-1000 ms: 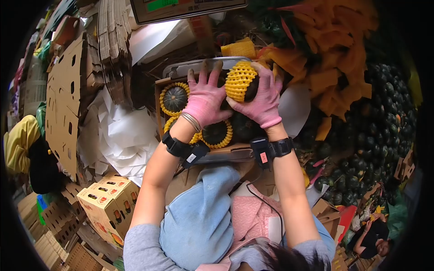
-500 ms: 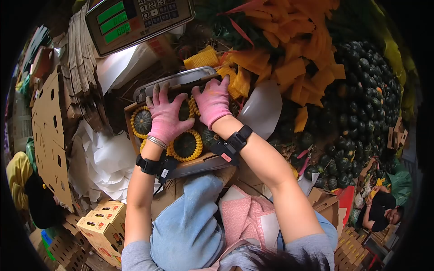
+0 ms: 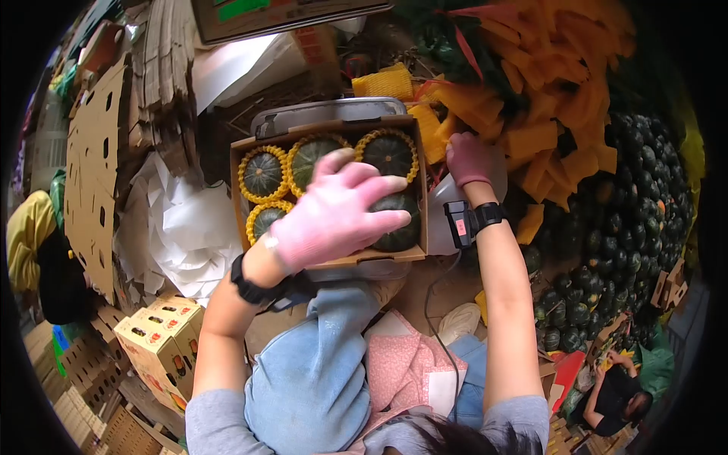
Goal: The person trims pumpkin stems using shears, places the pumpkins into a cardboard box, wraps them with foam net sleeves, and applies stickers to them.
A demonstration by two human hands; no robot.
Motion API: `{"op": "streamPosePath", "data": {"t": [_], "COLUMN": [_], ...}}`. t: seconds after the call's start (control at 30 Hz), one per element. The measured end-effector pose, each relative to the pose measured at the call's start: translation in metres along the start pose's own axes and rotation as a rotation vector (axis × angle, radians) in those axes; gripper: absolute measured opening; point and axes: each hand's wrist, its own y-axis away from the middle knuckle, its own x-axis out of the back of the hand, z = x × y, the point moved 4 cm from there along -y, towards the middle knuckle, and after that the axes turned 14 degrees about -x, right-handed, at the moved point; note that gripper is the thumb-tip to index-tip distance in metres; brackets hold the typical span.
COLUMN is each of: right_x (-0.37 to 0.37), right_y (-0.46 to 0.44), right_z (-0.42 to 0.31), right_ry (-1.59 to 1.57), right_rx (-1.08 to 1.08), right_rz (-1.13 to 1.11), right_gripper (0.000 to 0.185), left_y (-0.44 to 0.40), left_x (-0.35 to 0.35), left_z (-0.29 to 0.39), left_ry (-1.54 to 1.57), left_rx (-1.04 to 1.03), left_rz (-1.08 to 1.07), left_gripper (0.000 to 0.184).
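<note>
A cardboard box (image 3: 425,220) holds several dark green squashes (image 3: 388,156), most ringed by yellow foam nets (image 3: 265,149). Above the box's middle hovers my left hand (image 3: 334,216), in a pink glove, its fingers spread and holding nothing; it covers part of the contents. The squash at the lower right (image 3: 396,224) shows no net around it. Beyond the box's right side, my right hand (image 3: 468,158), also gloved in pink, is at the edge of the loose orange-yellow foam nets (image 3: 431,135). Its fingers are bunched, and what they grip is hidden.
A metal tray (image 3: 330,114) lies beneath the box, with a scale display (image 3: 284,17) at the top. White paper (image 3: 189,235) and flattened cardboard (image 3: 95,182) are on the left. Squashes are heaped (image 3: 607,235) on the right, where another person (image 3: 614,394) sits. A printed carton (image 3: 161,341) stands lower left.
Both hands have left the box's far side. My right hand has moved right to the foam nets; my left hand has lifted and shifted over the box's middle. The view has shifted too.
</note>
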Motion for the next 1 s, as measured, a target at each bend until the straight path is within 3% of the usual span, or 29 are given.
{"op": "streamPosePath", "data": {"t": [0.03, 0.07, 0.13, 0.17, 0.23, 0.3, 0.73, 0.83, 0.87, 0.9, 1.0], "right_x": [0.004, 0.006, 0.024, 0.034, 0.056, 0.062, 0.076, 0.080, 0.084, 0.082, 0.068], "right_y": [0.002, 0.005, 0.025, 0.040, 0.075, 0.104, 0.171, 0.185, 0.189, 0.194, 0.208], "right_z": [0.007, 0.010, 0.010, 0.011, 0.014, 0.018, 0.031, 0.032, 0.031, 0.031, 0.030], "right_ry": [-0.051, -0.090, -0.347, -0.473, -0.747, -0.837, -1.054, -1.056, -1.070, -1.086, -1.134], "right_rx": [-0.011, -0.007, -0.145, -0.140, -0.127, -0.155, -0.217, -0.122, -0.113, -0.153, -0.312], "right_rz": [-0.011, 0.093, 0.174, 0.284, 0.431, 0.425, 0.384, 0.419, 0.395, 0.373, 0.283], "right_gripper": [0.025, 0.022, 0.019, 0.018, 0.014, 0.015, 0.011, 0.012, 0.014, 0.015, 0.016], "left_y": [0.007, 0.034, 0.055, 0.053, 0.036, 0.026, 0.035, 0.045, 0.044, 0.033, 0.004], "left_x": [0.034, 0.065, 0.119, 0.133, 0.145, 0.149, 0.154, 0.139, 0.119, 0.089, -0.027], "left_z": [0.007, 0.023, 0.056, 0.069, 0.098, 0.107, 0.115, 0.087, 0.071, 0.050, 0.006], "left_ry": [-0.011, 0.001, 0.126, 0.090, -0.004, -0.020, -0.016, 0.038, 0.083, 0.126, 0.144], "left_rx": [0.073, 0.201, -0.220, -0.408, -0.567, -0.597, -0.601, -0.435, -0.284, -0.101, 0.258], "left_rz": [0.182, 0.592, 1.313, 1.395, 1.204, 1.136, 1.132, 1.153, 1.078, 0.872, 0.034], "left_gripper": [0.036, 0.030, 0.040, 0.040, 0.040, 0.040, 0.042, 0.043, 0.043, 0.044, 0.058]}}
